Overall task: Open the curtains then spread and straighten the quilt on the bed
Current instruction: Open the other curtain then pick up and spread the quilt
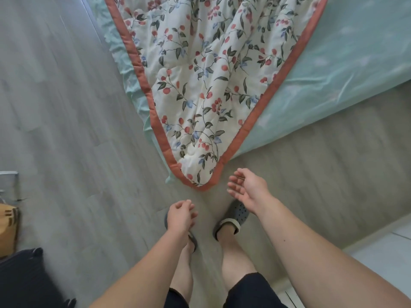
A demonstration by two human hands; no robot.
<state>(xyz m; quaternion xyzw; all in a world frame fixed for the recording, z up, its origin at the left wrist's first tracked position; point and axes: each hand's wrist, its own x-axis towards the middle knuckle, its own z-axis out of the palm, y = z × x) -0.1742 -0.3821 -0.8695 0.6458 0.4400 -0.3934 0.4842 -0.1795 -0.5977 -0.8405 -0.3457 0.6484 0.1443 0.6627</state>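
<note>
**Quilt corner hanging off the bed, both hands free**

Pale grey wood-look floor (pixel 66 121) fills most of the head camera's view, running under the corner of a bed at the upper right. A mint-green bedsheet (pixel 347 70) covers the bed, its edge crossing the picture diagonally, and a ruffled strip of the same green shows along the left side of the quilt.

On top lies the quilt (pixel 206 85), cream with a print of red berries and green and blue leaves, bound in a terracotta border (pixel 144 81). It is rumpled, with deep folds through its middle. One corner (pixel 200 185) comes to a point past the corner of the bed, hanging toward the floor just in front of the person's feet.

The person stands facing that corner, wearing dark shorts and grey perforated clogs (pixel 238 214). The right hand (pixel 246 190) is held palm up with the fingers spread and loosely bent, just beside the quilt's pointed corner but not touching it; it holds nothing. The left hand (pixel 181 215) is lower and nearer the body, its fingers loosely curled, with nothing in them, clear of the quilt.

At the left edge sits a tan cardboard box (pixel 9 230), with a bit of metal frame above it. A dark object (pixel 26 281) occupies the bottom left corner; what it is cannot be told. A white surface shows at the lower right edge.
</note>
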